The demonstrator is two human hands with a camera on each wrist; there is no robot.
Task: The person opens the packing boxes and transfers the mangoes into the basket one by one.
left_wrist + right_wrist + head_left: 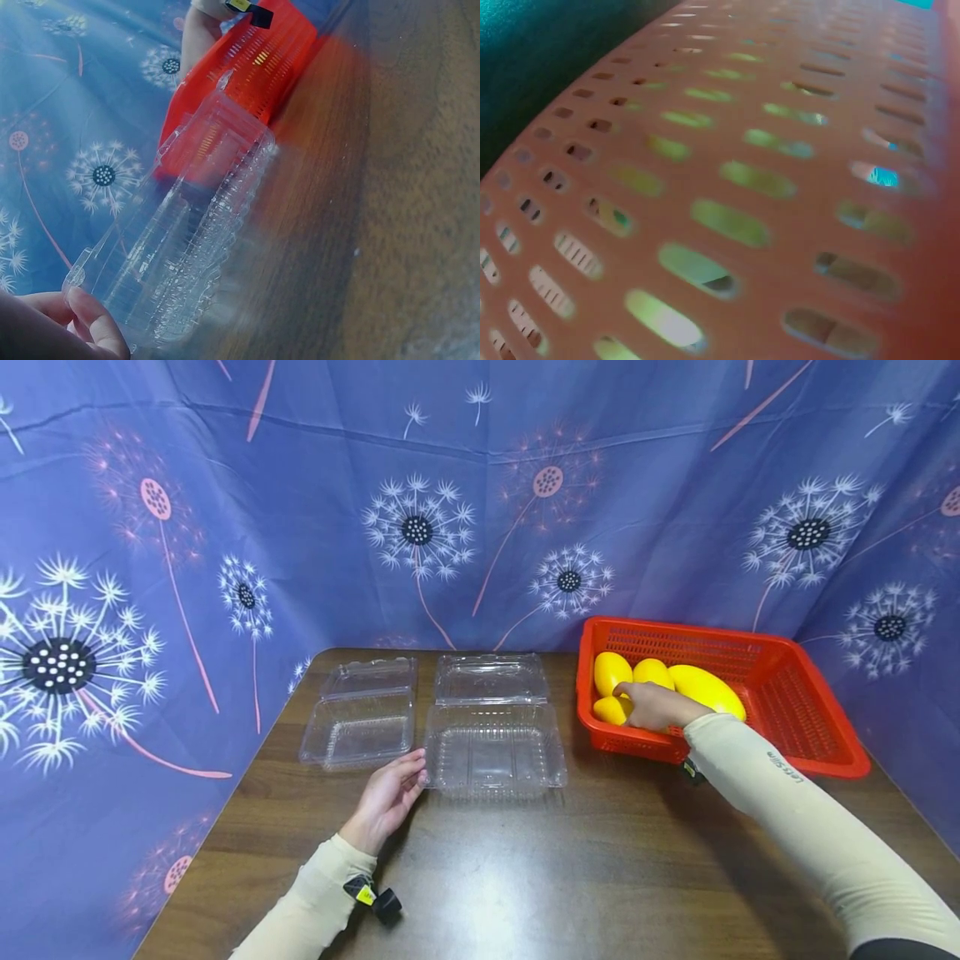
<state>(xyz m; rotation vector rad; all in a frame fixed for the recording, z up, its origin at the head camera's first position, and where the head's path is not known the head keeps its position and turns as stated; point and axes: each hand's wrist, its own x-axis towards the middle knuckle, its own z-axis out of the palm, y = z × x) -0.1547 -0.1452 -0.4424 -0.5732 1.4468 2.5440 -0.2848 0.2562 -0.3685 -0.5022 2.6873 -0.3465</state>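
My left hand (pixel 390 795) pinches the front left corner of a clear plastic clamshell box (pixel 495 756), which lies with its lid folded back. In the left wrist view the thumb and fingers (pixel 94 319) are at the box's rim. My right hand (pixel 654 705) reaches over the front wall of a red basket (pixel 806 702). Its fingers curl over a smooth yellow oval fruit (pixel 611 711) in the near left corner, partly hidden by the hand. Only the perforated basket wall (pixel 705 176) fills the right wrist view, with yellow showing through its slots.
A second clear clamshell box (pixel 358 727), also opened out, lies on the wooden table (pixel 510 877) to the left. More yellow fruits (pixel 612 673) sit in the basket's left half, among them a large long one (pixel 707 689). A blue dandelion-print cloth (pixel 480 527) hangs behind the table.
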